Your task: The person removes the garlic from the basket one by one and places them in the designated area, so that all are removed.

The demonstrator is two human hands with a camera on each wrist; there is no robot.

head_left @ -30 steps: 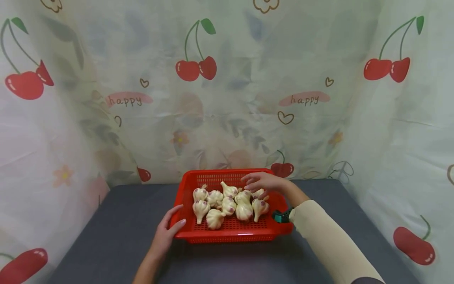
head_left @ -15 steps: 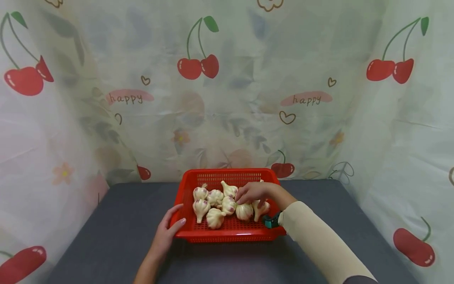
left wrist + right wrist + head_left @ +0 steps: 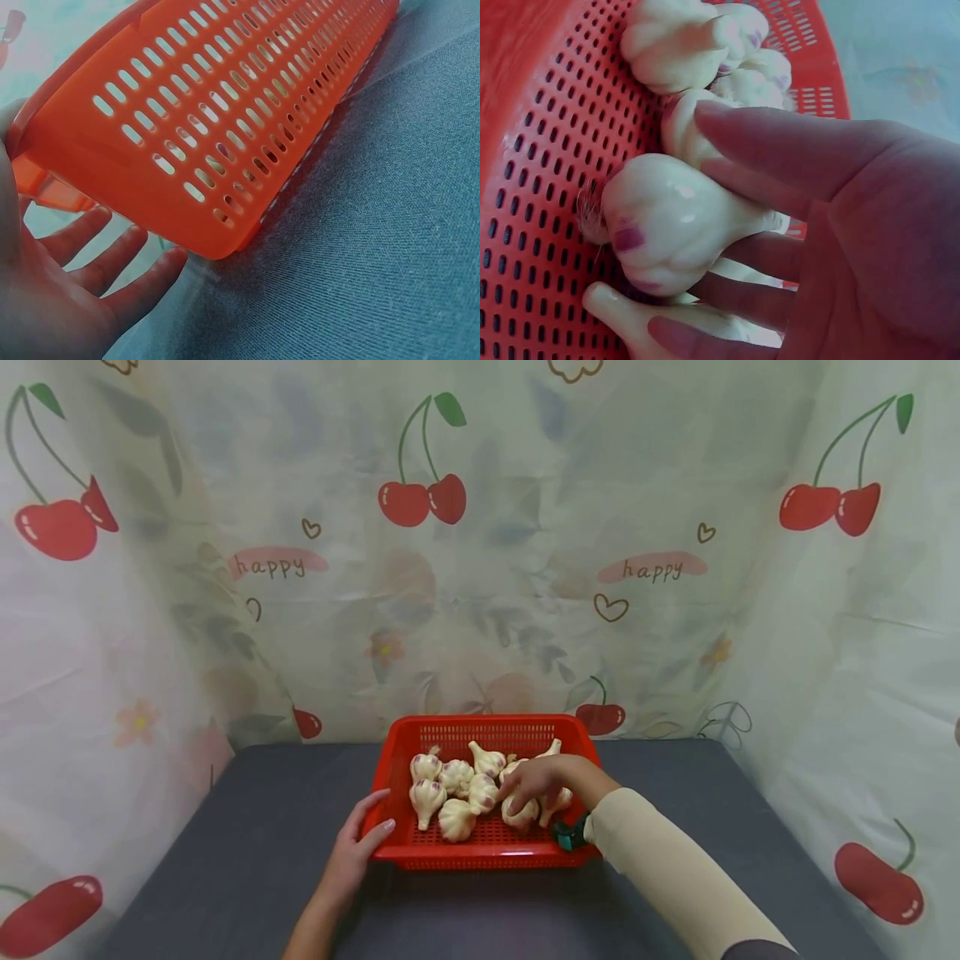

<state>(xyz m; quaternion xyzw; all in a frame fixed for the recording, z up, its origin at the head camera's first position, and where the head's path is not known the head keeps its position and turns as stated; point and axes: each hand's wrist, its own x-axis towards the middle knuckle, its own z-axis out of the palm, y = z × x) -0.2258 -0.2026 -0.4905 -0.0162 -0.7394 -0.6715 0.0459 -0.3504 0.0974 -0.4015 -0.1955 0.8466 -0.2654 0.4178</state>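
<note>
A red plastic basket (image 3: 495, 850) with slotted walls stands on the table and holds several garlic bulbs (image 3: 457, 821). My left hand (image 3: 352, 839) grips its left rim near the front corner, thumb on top; three fingers (image 3: 112, 259) reach beneath the rim in the left wrist view. Inside the basket, on the right side, my right hand (image 3: 536, 779) has its fingers curled about one garlic bulb (image 3: 664, 217), whose root end faces the basket's front. The thumb (image 3: 765, 139) overlaps a neighbouring bulb (image 3: 686, 124). Another bulb (image 3: 641, 322) lies beside the lower fingers, partly covered.
The basket sits on a dark grey tabletop (image 3: 285, 810). Behind and on both sides hangs a pale curtain (image 3: 495, 568) printed with cherries. My right wrist wears a dark band (image 3: 570, 833) close to the basket's front right.
My right hand has come down and nearer to the basket's front, onto the garlic bulb, which has turned slightly and shows a purple mark. My left hand stays on the rim.
</note>
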